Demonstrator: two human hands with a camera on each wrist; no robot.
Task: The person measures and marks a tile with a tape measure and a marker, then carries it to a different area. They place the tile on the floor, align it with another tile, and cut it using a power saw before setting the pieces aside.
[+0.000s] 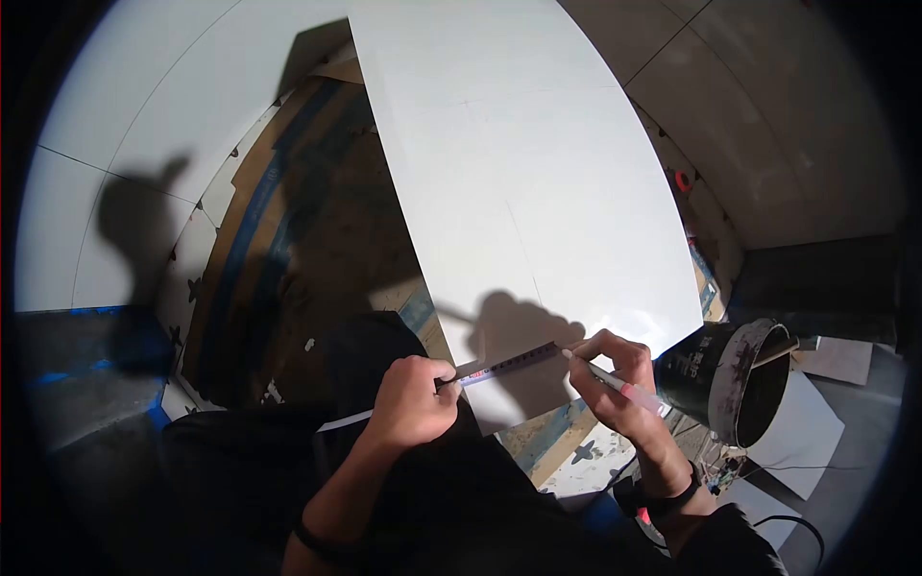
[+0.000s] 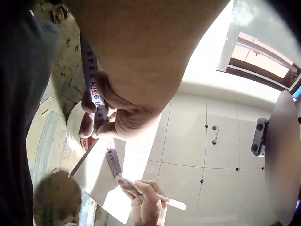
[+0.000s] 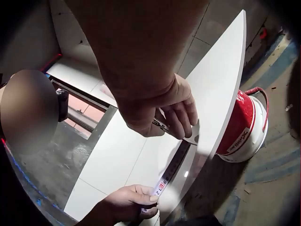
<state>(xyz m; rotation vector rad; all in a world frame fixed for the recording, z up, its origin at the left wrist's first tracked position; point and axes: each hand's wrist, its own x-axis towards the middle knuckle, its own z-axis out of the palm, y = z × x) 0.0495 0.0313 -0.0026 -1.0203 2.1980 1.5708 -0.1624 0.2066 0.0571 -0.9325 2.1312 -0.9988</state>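
Left grip [image 1: 413,401], lower centre, pinches a tape measure [image 1: 523,361]; right grip [image 1: 612,396] clamps a pen [image 1: 642,396]. Frame top cuts off the board [image 1: 538,163].

Tape measure [image 1: 509,363] extended over white panel [image 1: 519,163]; slanted pen [image 1: 613,382] near tape.

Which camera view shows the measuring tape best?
Left wrist view: the measuring tape appears large, with readable digits. The head view shows a thin strip with tiny markings; the right wrist view, a partly shadowed stretch.
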